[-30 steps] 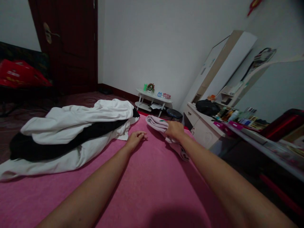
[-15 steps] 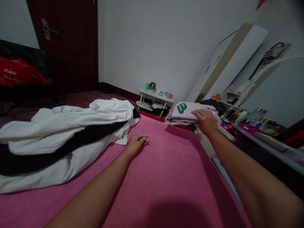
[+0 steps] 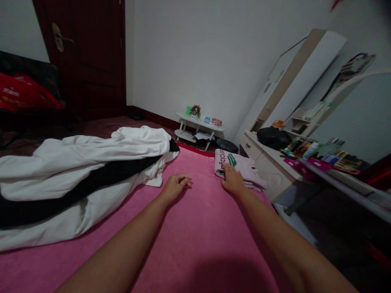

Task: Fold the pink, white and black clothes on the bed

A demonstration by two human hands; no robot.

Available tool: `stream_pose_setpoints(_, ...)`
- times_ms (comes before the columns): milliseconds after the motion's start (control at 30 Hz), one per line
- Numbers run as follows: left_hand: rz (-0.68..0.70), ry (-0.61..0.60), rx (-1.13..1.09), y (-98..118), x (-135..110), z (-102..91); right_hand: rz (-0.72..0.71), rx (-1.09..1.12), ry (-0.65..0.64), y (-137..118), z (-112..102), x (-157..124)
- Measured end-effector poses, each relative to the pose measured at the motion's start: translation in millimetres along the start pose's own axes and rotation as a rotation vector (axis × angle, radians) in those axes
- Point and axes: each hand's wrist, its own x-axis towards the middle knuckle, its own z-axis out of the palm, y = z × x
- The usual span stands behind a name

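The right hand point(image 3: 233, 180) is spread open, its fingers laid over the near edge of a folded pink sweatshirt point(image 3: 244, 167), resting on the cloth without gripping it. The left hand point(image 3: 175, 188) is relaxed and seemingly empty, fingers loosely curled, lying on the pink bedspread point(image 3: 198, 228) near the middle of the bed.

Half a second ago the sweatshirt was up in the right hand's grasp, lifted above the far right corner and covering part of the dresser behind it. Now it lies down on the bed at that corner, and the right hand has come in toward the left, its grip loosened. The left hand is in almost the same spot and pose as before.

The sweatshirt sits near the right edge of the bed, with a green emblem point(image 3: 232, 159) and dark red lettering facing up; its right-hand end is less neatly layered. To the left of the left hand, just beside it, a rumpled white garment point(image 3: 91, 148) stretches across the bed, a black section point(image 3: 85, 185) running along its length, unchanged in place.

Beyond the sweatshirt on the right stands the pale dresser point(image 3: 269, 173), with a black bag point(image 3: 271, 138) on top. Past the foot of the bed, a low white stand point(image 3: 200, 122) carries a small potted plant point(image 3: 195, 110). At far left, a red bag point(image 3: 27, 93) lies near a dark red door point(image 3: 94, 53).
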Motion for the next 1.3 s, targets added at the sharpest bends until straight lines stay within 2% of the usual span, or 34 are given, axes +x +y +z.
stream_pose_setpoints(133,0.017,-0.007,0.039,-3.9,1.0,-1.7,0.14,0.026,-0.009,-23.2,20.6,5.9)
stream_pose_setpoints(233,0.068,-0.029,0.171,-7.0,2.2,-2.3,0.238,-0.006,0.023,-33.2,36.1,0.0)
stream_pose_setpoints(367,0.133,-0.039,0.368,-5.9,1.0,-1.7,0.318,0.043,0.006,-42.0,40.7,-17.7)
stream_pose_setpoints(500,0.208,-0.065,0.611,2.3,-6.8,3.6,0.373,0.119,-0.064,-48.6,31.6,-40.4)
stream_pose_setpoints(600,0.248,-0.131,0.828,9.3,-18.1,12.1,0.383,0.157,-0.183,-52.9,22.9,-60.2)
stream_pose_setpoints(733,0.2,-0.149,1.074,16.4,-40.7,24.6,0.328,0.181,-0.264,-58.8,9.3,-90.7)
stream_pose_setpoints(867,0.108,-0.124,1.246,21.1,-69.1,31.4,0.315,0.191,-0.249,-66.7,-5.5,-122.5)
stream_pose_setpoints(1033,0.041,-0.102,1.355,26.8,-104.3,31.8,0.336,0.207,-0.23,-79.3,-18.9,-159.0)
stream_pose_setpoints(1167,0.041,-0.09,1.382,34.9,-125.3,30.3,0.334,0.27,-0.174,-83.0,-25.3,-181.0)
stream_pose_setpoints(1300,0.076,-0.087,1.38,42.6,-133.5,28.0,0.291,0.416,-0.052,-74.0,-29.4,-189.8)
